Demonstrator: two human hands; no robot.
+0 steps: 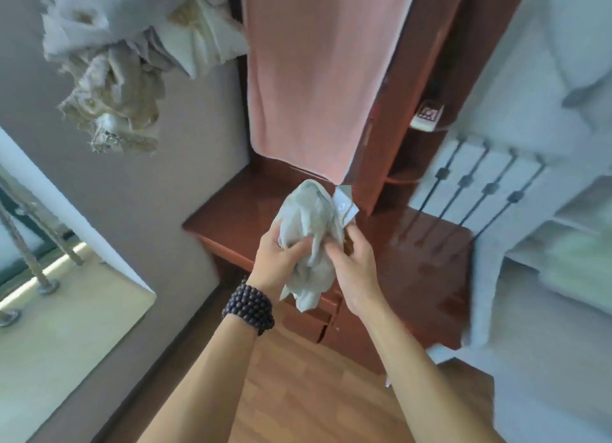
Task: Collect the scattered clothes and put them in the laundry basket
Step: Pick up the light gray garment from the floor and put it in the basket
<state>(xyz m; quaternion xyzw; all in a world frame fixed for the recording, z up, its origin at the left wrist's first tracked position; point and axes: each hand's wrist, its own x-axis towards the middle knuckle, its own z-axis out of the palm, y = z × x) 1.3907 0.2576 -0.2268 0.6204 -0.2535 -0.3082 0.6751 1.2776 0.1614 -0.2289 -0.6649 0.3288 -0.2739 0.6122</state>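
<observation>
A crumpled pale grey garment (pixel 311 230) with a shirt cuff and button at its upper right is bunched between both my hands, held in the air in front of a dark red wooden cabinet (pixel 427 263). My left hand (pixel 281 260), with a dark bead bracelet at the wrist, grips its left side. My right hand (pixel 354 260) grips its right side. No laundry basket is in view.
A pink towel (pixel 318 71) hangs down over the cabinet. Cream lace curtains (pixel 119 78) are bunched at the upper left beside a window sill (pixel 66 326). A bed with pale bedding (pixel 549 277) and a white headboard lies right. Wooden floor is below.
</observation>
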